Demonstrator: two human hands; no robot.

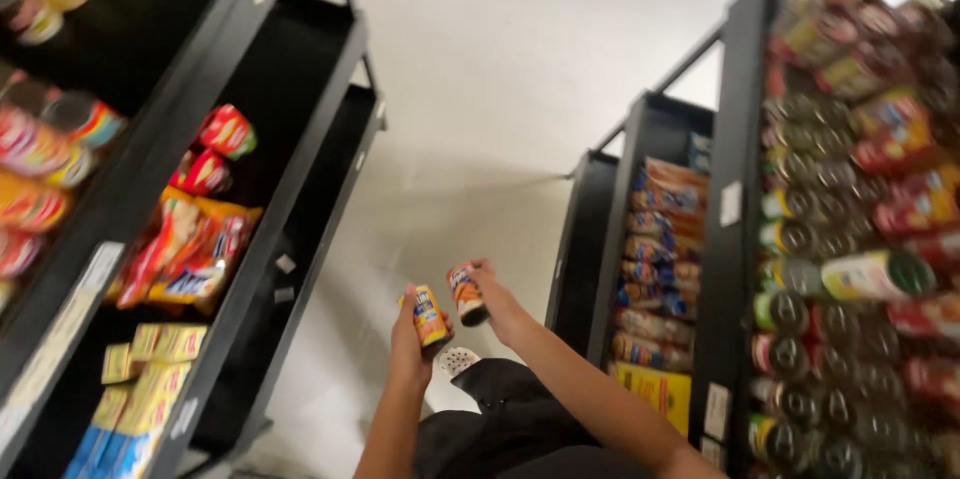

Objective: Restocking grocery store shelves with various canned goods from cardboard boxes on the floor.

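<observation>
1. The left hand (412, 339) has its fingers (404, 304) wrapped round a small yellow can (430, 317), holding it raised and tilted a little over the aisle floor.
2. The right hand (497, 304) has its fingers closed on a second small can (466, 294), orange and white with a dark end, tilted with the dark end pointing down and to the right.
3. The two cans sit just beside each other, near but not touching, between the two rows of shelving.
4. Both forearms are bare and rise from the bottom edge; below them lies dark clothing, and a white perforated shoe (458, 360) shows just under the cans.
5. The pale floor (480, 89) runs up the middle of the view.
6. To the left stands a black shelf rack (300, 169) carrying red and yellow snack bags (190, 249), small yellow boxes (165, 344), and red cans (222, 134) higher up.
7. To the right stands another black rack (738, 139) packed with rows of tins (830, 279) seen end-on, with stacked packets (660, 239) on the unit beyond it.
8. The view is blurred, so finer detail on the goods cannot be told.
</observation>
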